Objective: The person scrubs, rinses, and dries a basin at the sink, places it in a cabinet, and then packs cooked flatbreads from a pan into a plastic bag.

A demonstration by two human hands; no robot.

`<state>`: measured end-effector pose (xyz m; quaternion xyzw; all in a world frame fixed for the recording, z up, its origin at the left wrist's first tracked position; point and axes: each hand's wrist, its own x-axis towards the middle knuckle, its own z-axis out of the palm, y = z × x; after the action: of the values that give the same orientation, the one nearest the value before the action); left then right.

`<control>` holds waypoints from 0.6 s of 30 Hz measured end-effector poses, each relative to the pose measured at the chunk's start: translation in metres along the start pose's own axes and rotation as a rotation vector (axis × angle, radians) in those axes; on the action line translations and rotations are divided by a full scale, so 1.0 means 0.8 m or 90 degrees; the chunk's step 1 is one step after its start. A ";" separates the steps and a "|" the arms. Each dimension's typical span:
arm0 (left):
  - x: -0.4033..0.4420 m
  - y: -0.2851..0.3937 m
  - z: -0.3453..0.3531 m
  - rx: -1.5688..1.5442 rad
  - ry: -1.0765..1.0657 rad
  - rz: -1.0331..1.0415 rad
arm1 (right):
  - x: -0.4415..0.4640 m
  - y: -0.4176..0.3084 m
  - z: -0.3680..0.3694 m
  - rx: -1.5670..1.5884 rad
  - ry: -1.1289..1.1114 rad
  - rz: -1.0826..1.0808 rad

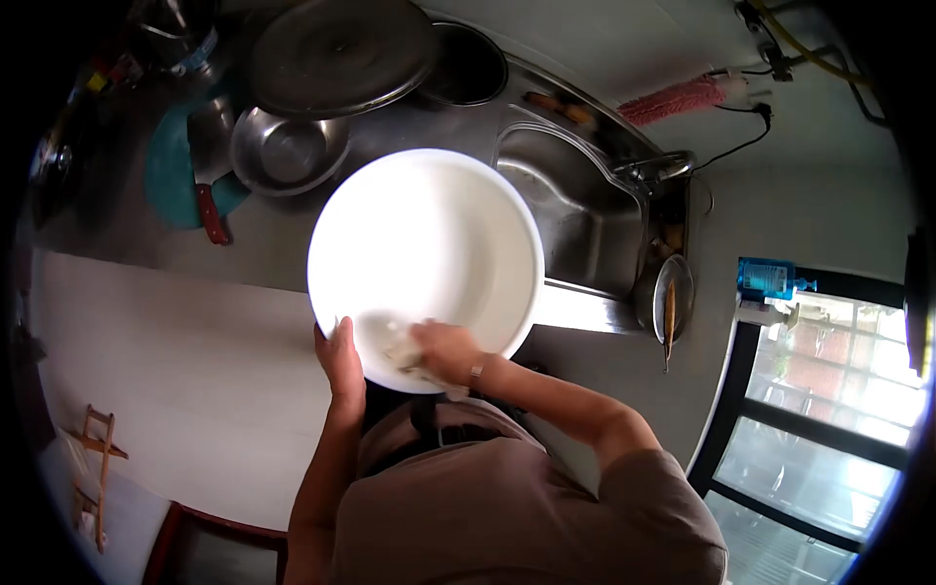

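Observation:
A large round white basin (pixel 492 244) is tilted in front of my body at the counter's edge, its inside facing me. My left hand (pixel 341 363) is closed on its near left rim, thumb over the edge. Inside the basin, low near the rim, my right hand (pixel 448 353) presses a crumpled whitish cloth (pixel 402 355) against the wall. Blur and the hand itself hide part of the cloth. A band circles my right wrist.
Behind the basin, the steel counter holds a metal bowl (pixel 290 151), a red-handled cleaver (pixel 208 180) on a teal board (pixel 168 166), and a big round lid (pixel 341 54). To the right are a sink (pixel 575 210), a faucet (pixel 663 168) and a small pan (pixel 673 297).

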<state>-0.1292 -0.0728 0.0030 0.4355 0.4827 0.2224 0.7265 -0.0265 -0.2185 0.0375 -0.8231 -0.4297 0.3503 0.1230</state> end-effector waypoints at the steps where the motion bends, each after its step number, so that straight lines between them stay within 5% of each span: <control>1: 0.000 0.001 0.000 0.010 -0.010 0.017 | 0.034 -0.007 0.018 0.021 0.009 -0.066; 6: -0.006 0.013 0.005 -0.015 -0.019 -0.003 | 0.166 0.011 0.013 -0.179 0.216 -0.394; 8: 0.001 0.000 -0.003 0.028 -0.019 -0.021 | 0.190 0.030 -0.017 -0.284 0.274 -0.388; 14: -0.004 0.007 0.002 0.010 -0.032 -0.076 | 0.167 0.138 -0.094 -0.426 0.314 -0.104; 18: -0.004 -0.002 0.001 -0.053 -0.095 -0.044 | 0.075 0.139 -0.084 -0.615 0.077 0.063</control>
<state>-0.1303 -0.0763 0.0031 0.4035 0.4324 0.1838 0.7851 0.1120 -0.2311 0.0019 -0.8245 -0.4953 0.0677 -0.2651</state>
